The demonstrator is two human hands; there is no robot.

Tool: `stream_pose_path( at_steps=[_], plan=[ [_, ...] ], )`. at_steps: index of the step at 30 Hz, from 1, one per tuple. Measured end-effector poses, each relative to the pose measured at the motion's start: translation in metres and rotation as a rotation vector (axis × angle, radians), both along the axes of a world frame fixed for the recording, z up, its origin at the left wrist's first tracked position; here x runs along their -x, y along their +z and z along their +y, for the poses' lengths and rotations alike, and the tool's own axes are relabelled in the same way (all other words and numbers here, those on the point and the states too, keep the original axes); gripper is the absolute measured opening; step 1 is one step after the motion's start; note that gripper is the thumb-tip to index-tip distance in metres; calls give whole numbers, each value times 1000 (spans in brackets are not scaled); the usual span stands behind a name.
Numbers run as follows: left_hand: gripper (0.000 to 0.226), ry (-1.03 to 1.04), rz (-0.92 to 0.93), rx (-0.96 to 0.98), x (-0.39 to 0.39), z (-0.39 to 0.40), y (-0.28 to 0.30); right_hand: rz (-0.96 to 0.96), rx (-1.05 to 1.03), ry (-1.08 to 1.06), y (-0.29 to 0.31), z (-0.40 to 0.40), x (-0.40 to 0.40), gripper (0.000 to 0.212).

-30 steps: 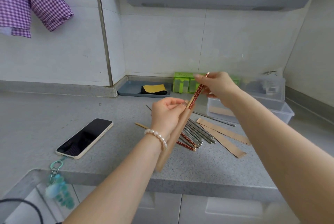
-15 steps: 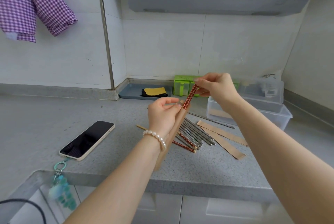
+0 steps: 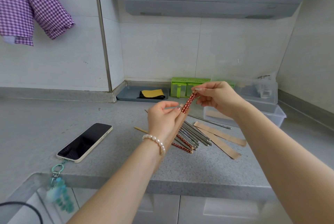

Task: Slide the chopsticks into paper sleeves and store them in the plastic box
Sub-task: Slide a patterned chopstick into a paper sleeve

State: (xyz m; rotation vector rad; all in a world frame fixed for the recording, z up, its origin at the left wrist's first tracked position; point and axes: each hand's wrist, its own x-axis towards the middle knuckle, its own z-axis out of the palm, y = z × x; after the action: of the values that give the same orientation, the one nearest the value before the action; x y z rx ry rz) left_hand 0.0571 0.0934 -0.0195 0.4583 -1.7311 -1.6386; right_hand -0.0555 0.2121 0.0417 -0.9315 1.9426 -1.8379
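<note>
- A grey counter (image 3: pixel 54 115) ran along a white tiled wall.
- A clear plastic box (image 3: pixel 274 115) sat at the right, behind the right wrist.
- A phone (image 3: pixel 85 142) lay face up at the left.
- The left hand (image 3: pixel 162 117) gripped a brown paper sleeve (image 3: pixel 178 124), tilted above the counter.
- The right hand (image 3: pixel 216 95) pinched the top of red patterned chopsticks (image 3: pixel 188 101), their lower ends inside the sleeve.
- Loose chopsticks (image 3: pixel 191 137) and two empty sleeves (image 3: pixel 220 137) lay below.

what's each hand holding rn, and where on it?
Left hand grips the paper sleeve near its open top. Right hand pinches the red chopsticks at their upper end, lower part inside the sleeve.
</note>
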Motion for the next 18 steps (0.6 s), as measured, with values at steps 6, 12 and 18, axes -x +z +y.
stream_pose_path(
  at_steps=[6,12,18],
  plan=[
    [8,-92,-28,-52,-1,-1,2,-16,17,-22,-5,3,-3,9],
    [16,-450,-80,-222,-15,-1,11,-65,131,-173,4,7,0,12],
    [32,-592,-101,-262,-36,-15,-12,-189,319,-383,8,29,24,11]
  ],
)
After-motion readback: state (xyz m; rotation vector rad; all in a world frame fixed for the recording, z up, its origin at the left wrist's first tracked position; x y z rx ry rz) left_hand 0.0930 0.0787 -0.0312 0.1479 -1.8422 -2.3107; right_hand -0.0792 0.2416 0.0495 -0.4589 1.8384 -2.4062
